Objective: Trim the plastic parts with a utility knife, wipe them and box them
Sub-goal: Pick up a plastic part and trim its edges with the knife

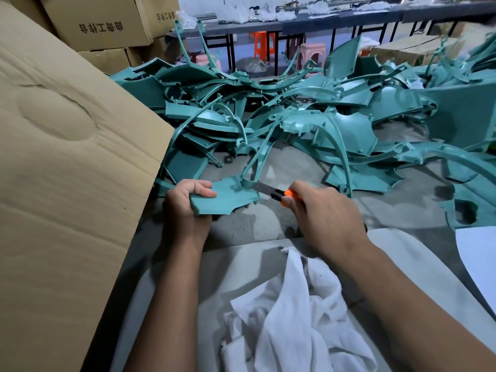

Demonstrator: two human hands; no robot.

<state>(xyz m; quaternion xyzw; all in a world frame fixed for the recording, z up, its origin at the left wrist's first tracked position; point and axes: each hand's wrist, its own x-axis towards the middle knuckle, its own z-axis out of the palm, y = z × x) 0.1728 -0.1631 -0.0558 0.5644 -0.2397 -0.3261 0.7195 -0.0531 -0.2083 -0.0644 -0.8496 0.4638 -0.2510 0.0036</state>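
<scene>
Above the lap, the left hand [188,202] clamps the teal curved plastic part [228,198] steady, so the right hand [322,213], wrapped round the orange-handled utility knife [279,194], can trim its edge.

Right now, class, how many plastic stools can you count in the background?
3. An orange stool stands under the long table, a pink stool to its right, and another pink stool sits further left behind the green parts. More may be hidden.

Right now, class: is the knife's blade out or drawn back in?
Out. A grey blade sticks out of the orange knife in the right hand, its tip at the edge of the teal part that the left hand grips.
</scene>
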